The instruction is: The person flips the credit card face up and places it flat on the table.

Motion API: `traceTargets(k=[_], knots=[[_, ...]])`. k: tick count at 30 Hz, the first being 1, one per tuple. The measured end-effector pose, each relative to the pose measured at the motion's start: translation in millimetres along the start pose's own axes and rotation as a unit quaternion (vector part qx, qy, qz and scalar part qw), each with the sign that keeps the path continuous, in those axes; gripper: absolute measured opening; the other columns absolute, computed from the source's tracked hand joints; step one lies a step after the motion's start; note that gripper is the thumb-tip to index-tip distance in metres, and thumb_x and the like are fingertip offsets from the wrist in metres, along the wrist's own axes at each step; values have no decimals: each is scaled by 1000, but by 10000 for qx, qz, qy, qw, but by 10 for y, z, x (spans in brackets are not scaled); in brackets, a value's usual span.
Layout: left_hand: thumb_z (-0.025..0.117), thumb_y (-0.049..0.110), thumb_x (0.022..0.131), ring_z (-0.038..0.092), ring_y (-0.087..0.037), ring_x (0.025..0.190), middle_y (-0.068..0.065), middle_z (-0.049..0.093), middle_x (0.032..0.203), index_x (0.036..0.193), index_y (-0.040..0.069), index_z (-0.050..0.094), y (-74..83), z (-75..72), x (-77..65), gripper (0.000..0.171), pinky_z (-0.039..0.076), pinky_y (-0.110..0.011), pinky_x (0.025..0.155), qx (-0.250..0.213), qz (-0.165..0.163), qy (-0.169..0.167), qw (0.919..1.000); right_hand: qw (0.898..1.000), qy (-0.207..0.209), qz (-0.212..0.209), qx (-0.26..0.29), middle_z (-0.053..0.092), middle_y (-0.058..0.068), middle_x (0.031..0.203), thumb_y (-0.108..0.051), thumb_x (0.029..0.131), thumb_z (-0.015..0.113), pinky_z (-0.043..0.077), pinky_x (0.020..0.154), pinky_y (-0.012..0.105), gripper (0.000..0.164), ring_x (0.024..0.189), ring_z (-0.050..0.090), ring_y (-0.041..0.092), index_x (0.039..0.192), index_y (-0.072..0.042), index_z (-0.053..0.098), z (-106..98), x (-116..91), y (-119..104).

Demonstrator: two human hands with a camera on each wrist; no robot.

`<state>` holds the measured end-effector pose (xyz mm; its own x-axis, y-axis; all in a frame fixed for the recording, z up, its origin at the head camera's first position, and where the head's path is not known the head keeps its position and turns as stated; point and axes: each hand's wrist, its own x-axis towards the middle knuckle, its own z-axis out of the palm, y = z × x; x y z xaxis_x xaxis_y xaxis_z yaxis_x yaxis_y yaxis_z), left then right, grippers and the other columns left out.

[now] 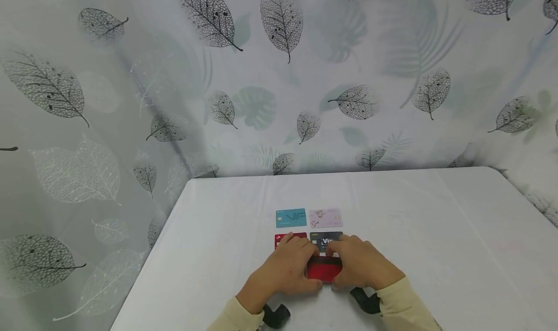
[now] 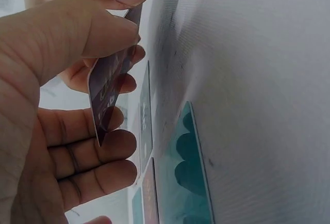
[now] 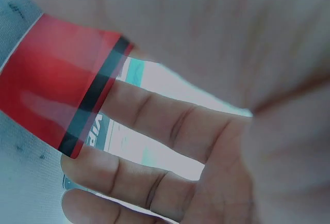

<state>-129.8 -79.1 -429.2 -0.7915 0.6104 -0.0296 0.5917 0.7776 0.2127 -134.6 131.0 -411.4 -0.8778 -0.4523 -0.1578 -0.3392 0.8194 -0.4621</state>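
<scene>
Left hand (image 1: 285, 268): holds the left end of the red card, thumb on one face and curled fingers (image 2: 93, 146) behind it; the left wrist view shows the card pinched and tilted off the desk.
Right hand (image 1: 359, 263): holds the right end of the same card; in the right wrist view its fingers (image 3: 170, 126) are spread slightly apart behind the card, thumb out of clear sight.
Red card (image 1: 324, 269): between both hands, near the front middle of the desk, magnetic stripe along its far edge facing up, lifted and slanted rather than lying flat.
Blue card (image 1: 290, 217): flat on the desk, back row left, marked VIP.
Pink card (image 1: 325, 217): flat, just beside the blue card on its right.
Dark red card (image 1: 282, 238): front row left, partly under the left hand's fingertips.
Black card (image 1: 324, 240): front row right, marked VIP, its near edge hidden by the hands.
Desk (image 1: 436, 253): white, carrying all the cards.
Backdrop (image 1: 279, 79): pale sheet printed with leaves, behind and to the left.
Sleeves (image 1: 405, 304): cream, at both wrists.
</scene>
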Motion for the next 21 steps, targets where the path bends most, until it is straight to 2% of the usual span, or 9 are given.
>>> traceTargets(k=[7,14,17,21], knots=[[81,50,82,56,-11,119,10,67,118,124,20,65,-36,-46,-16,55,33,-51,122,-163,65,100,9998,9997,-118,36,223,62,-5,88,-24,60,96,51,70,42,46,81,55,19,97,-20,69,5,13,-13],[83,46,82,56,-5,110,11,65,111,120,20,64,-76,-78,-25,49,37,-53,119,-410,228,307,9984,9991,-73,-195,366,64,-5,86,-24,62,93,51,68,41,43,80,56,17,97,-17,69,8,15,-21],[82,45,82,56,-4,108,12,64,111,120,20,64,-88,-80,-26,48,37,-52,120,-553,283,358,9974,9984,-104,-246,490,64,-4,83,-24,63,92,51,68,41,42,78,56,17,97,-16,69,10,12,-18],[82,45,84,55,-2,105,12,65,112,121,20,63,-106,-68,-24,48,39,-43,118,-777,398,436,9952,9975,-193,-236,631,63,-5,80,-22,65,91,50,66,40,40,75,56,17,98,-14,69,3,4,-26]])
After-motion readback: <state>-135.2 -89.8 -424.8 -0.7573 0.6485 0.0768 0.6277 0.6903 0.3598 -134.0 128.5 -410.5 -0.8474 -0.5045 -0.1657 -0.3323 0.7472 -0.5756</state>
